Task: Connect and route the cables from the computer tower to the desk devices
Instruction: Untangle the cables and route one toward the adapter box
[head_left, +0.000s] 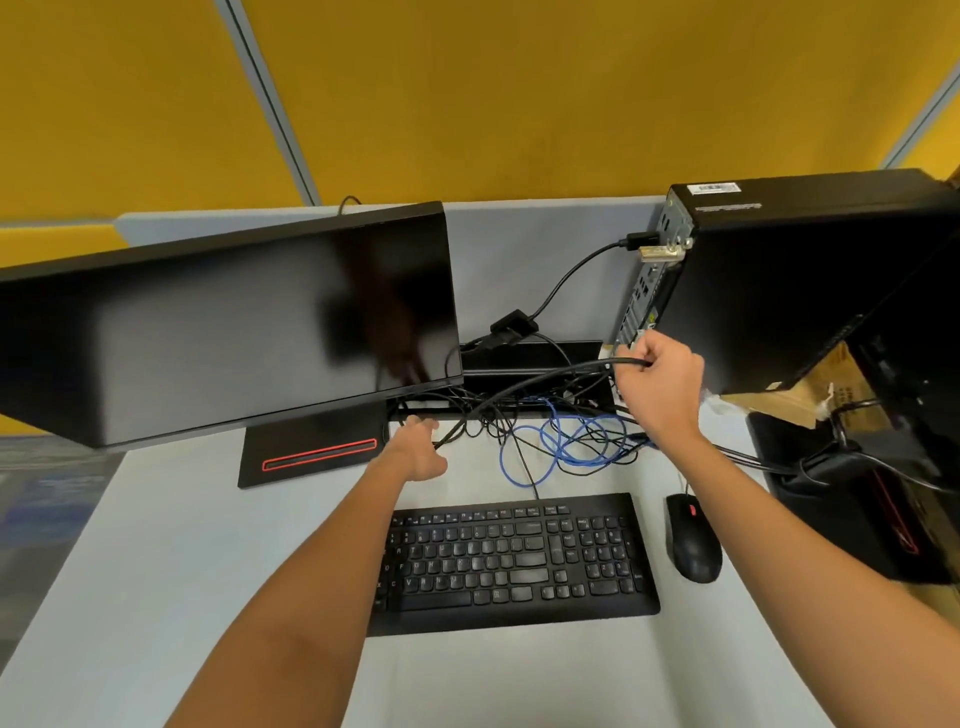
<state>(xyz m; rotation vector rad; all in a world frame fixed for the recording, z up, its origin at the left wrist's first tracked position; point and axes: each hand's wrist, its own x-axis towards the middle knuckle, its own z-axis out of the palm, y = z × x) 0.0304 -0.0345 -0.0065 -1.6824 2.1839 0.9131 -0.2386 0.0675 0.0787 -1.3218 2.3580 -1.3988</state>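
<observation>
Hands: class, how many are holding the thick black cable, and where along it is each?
2. The left hand holds the thick black cable near the monitor base; the right hand grips it beside the tower.

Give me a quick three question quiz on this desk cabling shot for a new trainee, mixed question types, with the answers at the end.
1. True or false: the right hand grips a black cable near the rear of the computer tower.
2. What colour is the coiled cable lying behind the keyboard?
3. The mouse sits: A) left of the keyboard, B) right of the keyboard, C) on the monitor base.

Key: 1 true; 2 blue; 3 B.
</observation>
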